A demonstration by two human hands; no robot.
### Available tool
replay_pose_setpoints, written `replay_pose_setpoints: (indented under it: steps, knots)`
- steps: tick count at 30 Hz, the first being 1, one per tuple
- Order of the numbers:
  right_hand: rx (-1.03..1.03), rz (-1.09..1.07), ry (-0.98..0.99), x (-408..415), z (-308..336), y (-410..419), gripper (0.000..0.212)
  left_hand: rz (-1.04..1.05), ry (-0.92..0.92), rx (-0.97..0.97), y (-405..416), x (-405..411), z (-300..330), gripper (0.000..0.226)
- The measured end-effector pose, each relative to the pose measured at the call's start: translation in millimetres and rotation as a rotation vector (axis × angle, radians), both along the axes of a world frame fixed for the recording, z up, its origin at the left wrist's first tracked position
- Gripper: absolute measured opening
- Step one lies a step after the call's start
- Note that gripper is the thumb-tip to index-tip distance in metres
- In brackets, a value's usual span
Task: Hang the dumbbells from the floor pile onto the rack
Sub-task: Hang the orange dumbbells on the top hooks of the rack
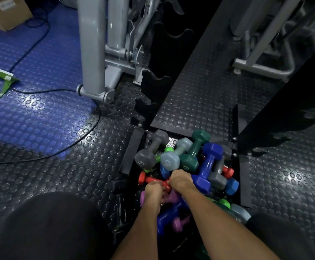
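Note:
A pile of coloured dumbbells lies on the floor inside the black rack base [132, 147]: grey [152, 150], light blue [175, 154], dark green [194, 149], blue [208, 162], purple [179, 223]. A small red dumbbell [150, 180] lies at the pile's near left. My left hand [154, 194] is closed over the red dumbbell's right end. My right hand [181, 180] presses down right beside it, fingers curled into the pile; what it grips is hidden. The black rack upright [153, 85] with empty hooks rises behind the pile.
A grey machine frame [94, 53] stands left of the rack, another [262, 66] at the back right. A black cable [59, 91] runs over the blue floor mat. A cardboard box [6, 12] sits far left. My dark-clothed knee [49, 226] fills the lower left.

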State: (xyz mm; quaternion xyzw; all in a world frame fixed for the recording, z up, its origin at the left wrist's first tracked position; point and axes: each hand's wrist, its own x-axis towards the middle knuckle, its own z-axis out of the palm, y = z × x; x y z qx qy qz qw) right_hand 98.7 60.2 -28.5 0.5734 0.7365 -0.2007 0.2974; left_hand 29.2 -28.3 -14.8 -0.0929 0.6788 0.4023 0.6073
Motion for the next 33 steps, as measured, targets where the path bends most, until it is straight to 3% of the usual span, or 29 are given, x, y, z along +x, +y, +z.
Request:
replay_pose_setpoints:
  steps: [9, 13, 15, 17, 27, 30, 33]
  knots:
    - [0.028, -0.098, 0.173, 12.5, 19.1, -3.5, 0.028, 0.134, 0.073, -0.085, 1.4, -8.3, 1.7, 0.025]
    - [0.024, -0.117, 0.269, 22.2, 29.4, -9.3, 0.014, 0.148, 0.096, -0.089, -5.0, -8.5, -1.3, 0.021]
    - [0.075, -0.125, 0.341, 27.7, 38.5, -10.4, 0.016, 0.139, 0.082, -0.05, -6.4, -7.4, 4.5, 0.014]
    - [0.112, -0.166, 0.423, 34.9, 49.0, -9.0, 0.023, 0.113, 0.079, -0.02, -6.7, -6.9, 12.7, 0.023]
    - [-0.082, -0.607, 0.766, 59.5, 92.2, 0.6, 0.049, -0.048, -0.1, 0.139, 0.9, -1.0, 28.0, 0.046]
    - [-0.131, -0.808, 0.846, 68.0, 102.8, 4.6, 0.051, -0.017, -0.025, 0.112, 3.9, -4.4, 26.8, 0.037]
    - [-0.134, -0.915, 0.905, 79.6, 111.3, 12.0, 0.038, -0.008, 0.034, 0.061, 3.3, -8.9, 31.8, 0.027]
